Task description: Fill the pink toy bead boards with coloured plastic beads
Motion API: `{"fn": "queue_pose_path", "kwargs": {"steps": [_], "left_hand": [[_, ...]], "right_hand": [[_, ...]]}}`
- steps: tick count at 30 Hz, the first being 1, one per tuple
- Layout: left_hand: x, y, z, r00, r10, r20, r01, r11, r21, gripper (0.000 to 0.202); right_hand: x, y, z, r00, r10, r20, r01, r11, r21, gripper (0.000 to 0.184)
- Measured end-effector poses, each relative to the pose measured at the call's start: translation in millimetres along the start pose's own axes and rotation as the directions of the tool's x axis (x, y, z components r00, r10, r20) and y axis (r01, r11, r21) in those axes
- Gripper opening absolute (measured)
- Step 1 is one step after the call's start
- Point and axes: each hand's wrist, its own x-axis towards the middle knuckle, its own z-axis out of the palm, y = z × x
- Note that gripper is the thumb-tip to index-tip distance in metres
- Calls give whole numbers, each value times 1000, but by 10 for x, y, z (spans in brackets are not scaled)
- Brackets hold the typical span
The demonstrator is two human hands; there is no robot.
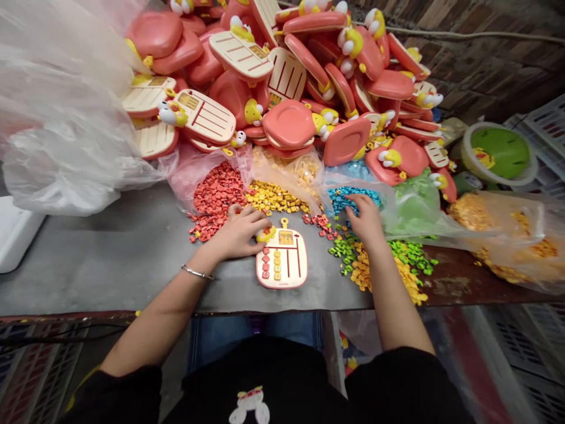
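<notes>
Saw a white box [17, 232] at the far left, partly out of view, on the gray desk [132, 247]. Saw a big crinkly clear bag [66, 141] just behind it. Next, found lots of little red pieces [218, 197] heaped at the mouth of a pink see-through bag [176, 176]. Had the left hand [241, 234] right by that heap, with a silver bracelet [197, 272] on the wrist and the grip closed around the yellow head [266, 234] at the top left corner of the white board [283, 265]. Had that board lying flat on the desk, in front of little yellow pieces [278, 197], with red ones down its first row, yellow ones down its second, and two long slots at its right. Up behind, saw a big messy pile of red-backed boards [291, 123]. Further right, had the right hand [367, 221] at the little blue pieces [338, 200], with bent fingers. Could not tell about this grip, open or closed on a piece. Saw green pieces [344, 250] and orange-yellow pieces [408, 274] beside the right arm. Last, saw a white tub [485, 175] and a see-through bag of orange bits [516, 235].
</notes>
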Motion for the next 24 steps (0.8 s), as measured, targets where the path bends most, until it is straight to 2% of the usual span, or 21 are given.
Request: {"fn": "queue_pose_path", "kwargs": {"steps": [2,5,9,12,15,18,20,24], "left_hand": [[2,-5,14,1000,-11,-5,11,1000,18,31],[4,-12,34,999,-40,-26,41,997,61,38],[2,-11,43,997,-63,-47,68,990,121,46],[3,-5,49,997,-61,-52,68,985,160,50],[7,-2,60,997,-58,-52,67,981,181,47],[10,-1,68,997,-55,-50,63,982,178,43],[12,-1,70,997,-54,-50,61,984,166,41],[13,2,72,997,-54,-57,61,989,132,40]], "right_hand": [[96,92,109,994,-34,103,40,997,-60,34],[163,88,232,985,-31,171,52,992,-115,30],[120,79,205,976,4,220,24,992,-126,21],[45,114,91,980,17,196,2,995,-98,18],[-46,79,-29,997,12,80,-11,1000,-22,19],[-167,-96,-111,998,30,-46,-25,993,113,18],[-264,-279,-131,996,36,-81,-19,979,204,17],[-445,-677,-77,996,-90,13,83,961,264,18]]}}
